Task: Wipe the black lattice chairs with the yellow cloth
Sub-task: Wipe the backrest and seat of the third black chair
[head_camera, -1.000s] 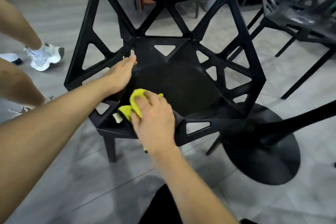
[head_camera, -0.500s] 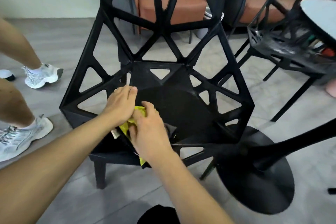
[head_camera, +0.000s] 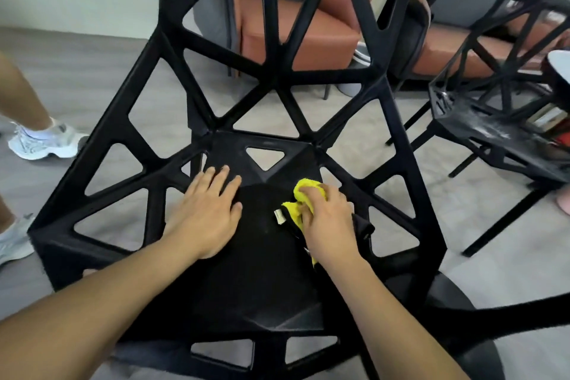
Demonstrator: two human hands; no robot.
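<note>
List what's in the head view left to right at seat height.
White sneaker → left hand flat on the black lattice chair → yellow cloth → right hand gripping it → second black chair.

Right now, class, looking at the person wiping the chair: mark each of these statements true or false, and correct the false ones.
1. The right hand holds the yellow cloth on the chair seat. True.
2. The left hand grips the backrest. False: it rests flat on the seat, fingers straight.
3. A second black lattice chair stands to the right. True.
4. The cloth lies on the floor. False: it is on the seat, under the right hand.
</note>
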